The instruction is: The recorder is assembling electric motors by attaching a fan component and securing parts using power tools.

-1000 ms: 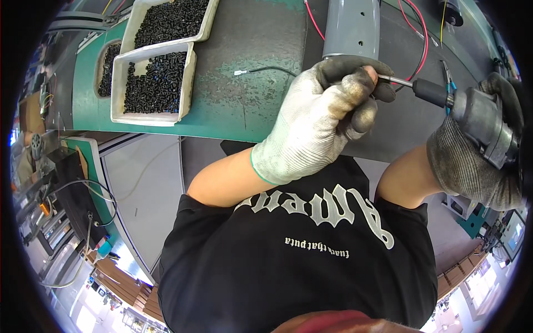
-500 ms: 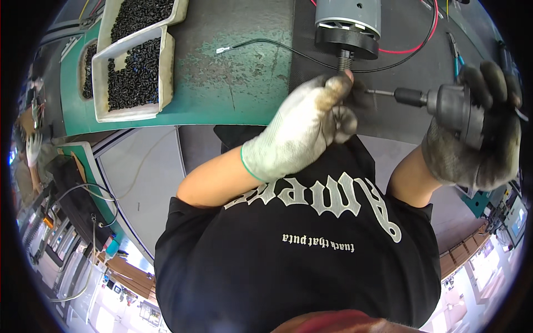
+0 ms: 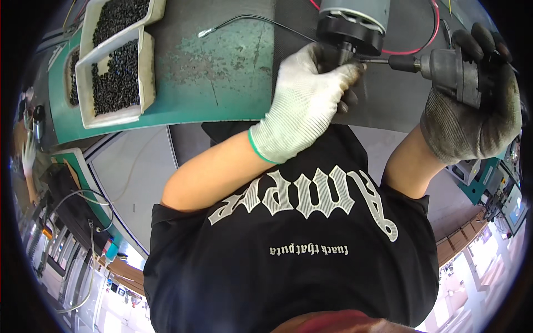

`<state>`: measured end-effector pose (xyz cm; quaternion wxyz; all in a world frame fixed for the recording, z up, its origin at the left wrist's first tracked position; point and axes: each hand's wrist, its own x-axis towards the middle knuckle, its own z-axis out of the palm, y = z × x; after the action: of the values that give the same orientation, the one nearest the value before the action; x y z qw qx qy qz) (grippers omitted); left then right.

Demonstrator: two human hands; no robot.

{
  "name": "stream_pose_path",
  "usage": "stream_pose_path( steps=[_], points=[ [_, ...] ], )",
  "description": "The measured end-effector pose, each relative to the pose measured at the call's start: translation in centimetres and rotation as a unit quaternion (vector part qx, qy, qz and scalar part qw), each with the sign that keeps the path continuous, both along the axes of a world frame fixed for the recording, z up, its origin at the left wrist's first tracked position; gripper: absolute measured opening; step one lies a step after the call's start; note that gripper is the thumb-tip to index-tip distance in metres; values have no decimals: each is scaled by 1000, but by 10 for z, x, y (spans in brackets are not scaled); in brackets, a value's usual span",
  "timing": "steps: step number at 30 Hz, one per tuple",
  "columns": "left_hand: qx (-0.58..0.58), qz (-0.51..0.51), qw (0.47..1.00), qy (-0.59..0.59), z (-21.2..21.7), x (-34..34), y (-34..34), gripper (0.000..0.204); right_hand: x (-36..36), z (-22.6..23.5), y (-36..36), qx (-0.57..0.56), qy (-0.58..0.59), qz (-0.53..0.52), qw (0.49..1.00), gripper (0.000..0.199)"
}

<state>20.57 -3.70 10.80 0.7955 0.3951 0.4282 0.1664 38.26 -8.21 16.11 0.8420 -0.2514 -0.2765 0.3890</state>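
Left hand (image 3: 311,83): closed about shaft (image 3: 345,54) of motor (image 3: 358,10) on worktop (image 3: 211,66). Right hand (image 3: 472,122): gripping driver (image 3: 452,72), with bit (image 3: 377,61) beside shaft. Apparently lining up bit; calls for steady, square alignment.

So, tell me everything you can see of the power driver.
The power driver has a dull grey, metal-looking housing, a black collar and a thin metallic bit. The gloved right hand holds it, hiding its rear. The bit points left, its tip beside the thumb of the left hand; contact there is unclear.
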Motion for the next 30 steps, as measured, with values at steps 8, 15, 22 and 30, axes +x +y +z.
stream_pose_path(
  steps=[8,15,22,30],
  points=[
    [-202,-36,961,-186,-25,17,-7,24,-5,3,-23,-51,-109,-89,989,28],
    [-192,-63,963,-179,-32,24,-7,21,0,5,-35,-48,-147,-71,985,28],
    [-168,-43,970,-173,-29,25,-12,22,0,0,-34,-22,-157,-5,987,29],
    [-159,-36,974,-155,-25,27,-15,23,-3,-13,-24,-10,-171,-55,984,31]
  ],
)
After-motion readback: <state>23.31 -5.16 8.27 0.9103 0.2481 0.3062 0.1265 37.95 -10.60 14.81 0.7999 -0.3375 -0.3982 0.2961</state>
